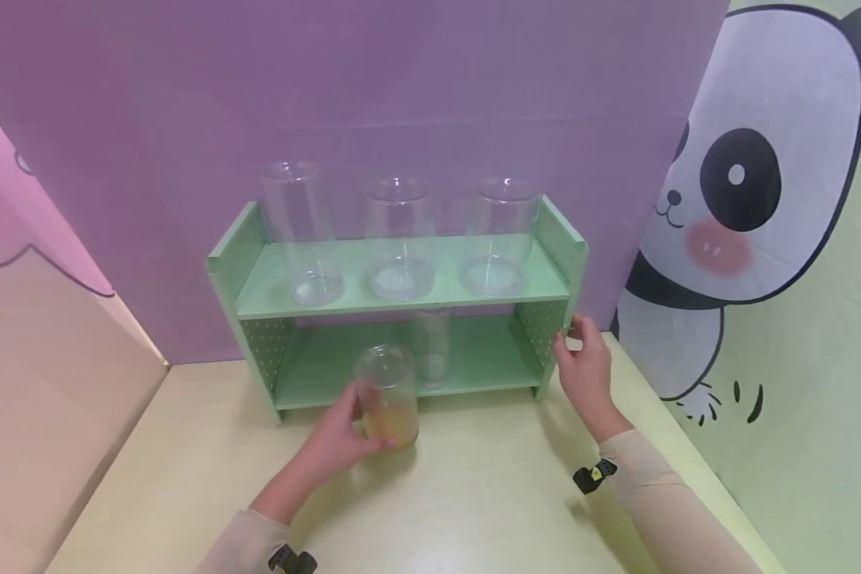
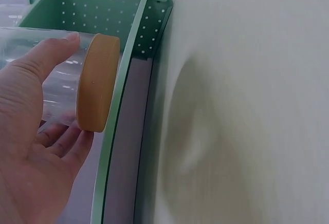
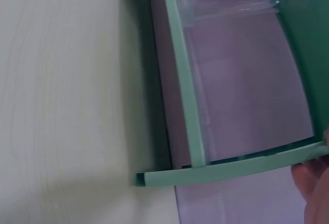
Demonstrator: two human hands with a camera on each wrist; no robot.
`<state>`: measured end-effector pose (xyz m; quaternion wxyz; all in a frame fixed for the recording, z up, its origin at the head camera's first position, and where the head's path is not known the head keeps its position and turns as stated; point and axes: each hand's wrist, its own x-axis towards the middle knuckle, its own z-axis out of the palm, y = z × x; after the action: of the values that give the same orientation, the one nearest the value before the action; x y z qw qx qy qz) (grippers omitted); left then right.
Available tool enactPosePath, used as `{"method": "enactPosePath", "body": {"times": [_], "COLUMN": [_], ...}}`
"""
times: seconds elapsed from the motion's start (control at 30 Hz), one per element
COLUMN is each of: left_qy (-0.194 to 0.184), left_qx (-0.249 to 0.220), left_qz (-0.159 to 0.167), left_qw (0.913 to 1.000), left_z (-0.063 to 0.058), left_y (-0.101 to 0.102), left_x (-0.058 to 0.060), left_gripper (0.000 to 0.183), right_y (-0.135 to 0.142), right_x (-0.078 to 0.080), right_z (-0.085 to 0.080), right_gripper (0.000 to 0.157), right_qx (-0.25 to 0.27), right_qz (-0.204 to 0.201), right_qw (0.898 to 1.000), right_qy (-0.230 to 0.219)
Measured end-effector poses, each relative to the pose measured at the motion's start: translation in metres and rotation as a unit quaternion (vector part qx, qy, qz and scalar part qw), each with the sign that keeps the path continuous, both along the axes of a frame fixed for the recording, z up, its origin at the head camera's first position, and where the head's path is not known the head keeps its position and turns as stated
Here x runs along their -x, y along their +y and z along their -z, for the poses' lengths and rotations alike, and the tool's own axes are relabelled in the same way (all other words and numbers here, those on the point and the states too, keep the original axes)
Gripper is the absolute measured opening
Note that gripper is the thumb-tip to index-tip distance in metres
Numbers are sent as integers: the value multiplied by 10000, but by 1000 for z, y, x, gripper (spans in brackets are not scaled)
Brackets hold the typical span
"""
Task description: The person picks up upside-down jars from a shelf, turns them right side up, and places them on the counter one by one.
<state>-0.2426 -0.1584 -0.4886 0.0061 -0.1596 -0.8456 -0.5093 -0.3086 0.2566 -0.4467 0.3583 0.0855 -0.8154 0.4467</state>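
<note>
My left hand [image 1: 333, 438] grips a clear jar [image 1: 386, 383] in front of a green two-tier shelf [image 1: 561, 239]. The jar's orange lid [image 2: 98, 82] faces down toward the table. In the left wrist view the thumb lies along the clear wall, with the other fingers round the far side near the lid. My right hand [image 1: 587, 373] pinches the front edge of the shelf's right side panel; in the right wrist view only part of its fingers [image 3: 308, 183] shows. On the lower tier, just right of the held jar, stands a narrow clear container [image 1: 433, 351].
Three larger clear containers stand along the upper tier: a tall one [image 1: 301, 231] on the left, a wider one [image 1: 400, 231] in the middle, another [image 1: 501, 231] on the right. The shelf stands on a pale table [image 1: 473, 478] against a purple backdrop [image 1: 416, 80]. A panda picture [image 1: 775, 159] covers the right wall.
</note>
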Motion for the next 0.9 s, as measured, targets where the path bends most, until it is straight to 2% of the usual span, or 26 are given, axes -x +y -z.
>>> {"method": "enactPosePath", "body": {"times": [0.13, 0.23, 0.3, 0.37, 0.43, 0.5, 0.6, 0.67, 0.77, 0.9], "left_qy": [-100, -76, -52, -30, 2, 40, 74, 103, 163, 197], "left_qx": [4, -10, -42, -72, -112, -123, -164, -167, -145, -93], "left_qz": [7, 79, 149, 226, 318, 425, 605, 724, 848, 893], "left_qw": [9999, 9999, 9999, 9997, 9994, 9990, 9980, 9972, 9962, 9958], "left_z": [3, 4, 6, 6, 6, 5, 4, 3, 4, 4], "left_y": [3, 5, 8, 10, 14, 18, 23, 27, 30, 33], "left_x": [-7, -11, -13, -14, -16, -17, -20, -21, -22, -23], "left_gripper": [96, 98, 97, 97, 97, 96, 97, 97, 98, 99], "right_y": [-6, -19, -33, -49, -65, -80, -99, -108, -117, -122], "right_x": [-10, -26, -37, -46, -55, -63, -71, -73, -73, -75], "right_z": [-3, -1, 0, -1, -5, -11, -19, -23, -26, -32], "right_gripper": [39, 41, 39, 40, 46, 57, 69, 74, 80, 88], "right_qx": [317, 601, 537, 148, -284, -634, -894, -937, -987, -1057], "right_qz": [108, 97, -240, -820, -1584, -2286, -2973, -3261, -3535, -3632], "right_qw": [9993, 9981, 9973, 9950, 9863, 9715, 9488, 9368, 9239, 9134], "right_qy": [-159, 137, 435, 543, 371, -6, -580, -853, -1081, -1503]}}
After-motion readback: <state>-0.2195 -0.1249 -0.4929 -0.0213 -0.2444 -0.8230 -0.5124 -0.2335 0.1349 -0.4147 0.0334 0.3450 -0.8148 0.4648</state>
